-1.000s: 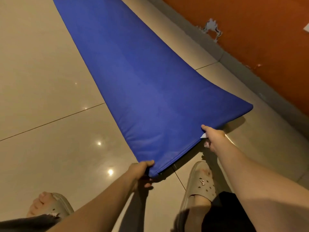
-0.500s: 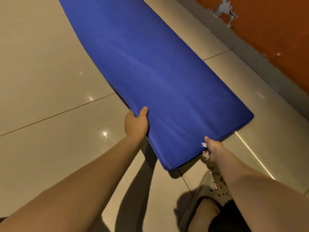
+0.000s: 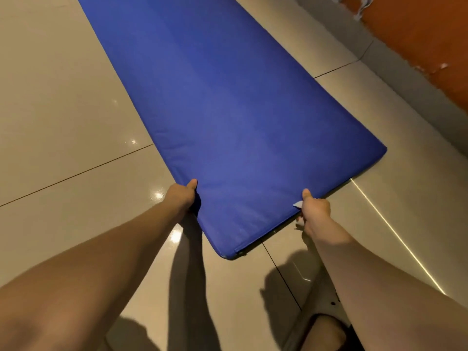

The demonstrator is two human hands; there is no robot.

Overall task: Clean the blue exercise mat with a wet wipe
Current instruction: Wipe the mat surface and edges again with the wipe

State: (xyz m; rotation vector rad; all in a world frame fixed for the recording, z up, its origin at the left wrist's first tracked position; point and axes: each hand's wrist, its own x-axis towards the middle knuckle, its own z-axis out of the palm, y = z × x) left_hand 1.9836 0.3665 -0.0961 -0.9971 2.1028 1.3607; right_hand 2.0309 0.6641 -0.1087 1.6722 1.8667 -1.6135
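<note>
I see both bare arms stretched fwd & down, elbows nearly straight. L hand (image 3: 181,196) grips the blue mat (image 3: 228,110) at its left edge, thumb on top, fingers curled under. R hand (image 3: 315,209) grips the near edge, thumb on top, w/ a white wipe (image 3: 298,204) tucked beside the thumb.

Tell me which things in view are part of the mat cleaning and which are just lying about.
Part of the job: blue mat; left hand, gripping its side edge; right hand, gripping its near edge; white wipe, a corner showing under the right thumb.
Just there: tiled floor; orange wall; grey skirting.
</note>
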